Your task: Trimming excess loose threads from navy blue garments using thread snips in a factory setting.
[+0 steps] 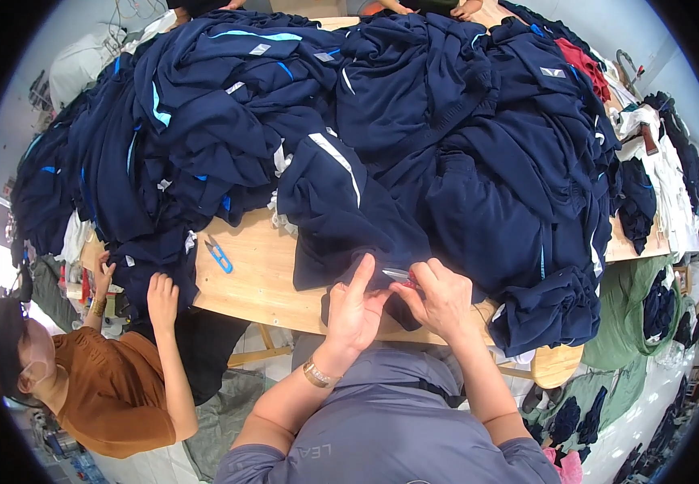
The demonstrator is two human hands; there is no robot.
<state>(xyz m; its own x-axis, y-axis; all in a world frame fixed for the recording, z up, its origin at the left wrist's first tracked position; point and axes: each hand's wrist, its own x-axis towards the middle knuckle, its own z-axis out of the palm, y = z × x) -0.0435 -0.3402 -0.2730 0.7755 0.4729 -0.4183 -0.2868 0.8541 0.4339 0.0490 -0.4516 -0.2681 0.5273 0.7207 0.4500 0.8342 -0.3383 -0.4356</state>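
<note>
A pair of small thread snips with silver blades and a red handle sits in my right hand, whose fingers are closed round it. The blades point left, toward the thumb of my left hand. That hand grips the near edge of a navy garment, its thumb raised and the other fingers partly hidden by cloth. A white stripe runs along the garment's far part. On the wooden table, to the left of my hands, lies a second pair of snips with a blue body.
Large heaps of navy garments with light-blue and white trims cover most of the table. A bundled navy piece lies at the right edge. At left, a co-worker in a brown top handles dark cloth. Other people's hands show at the far side.
</note>
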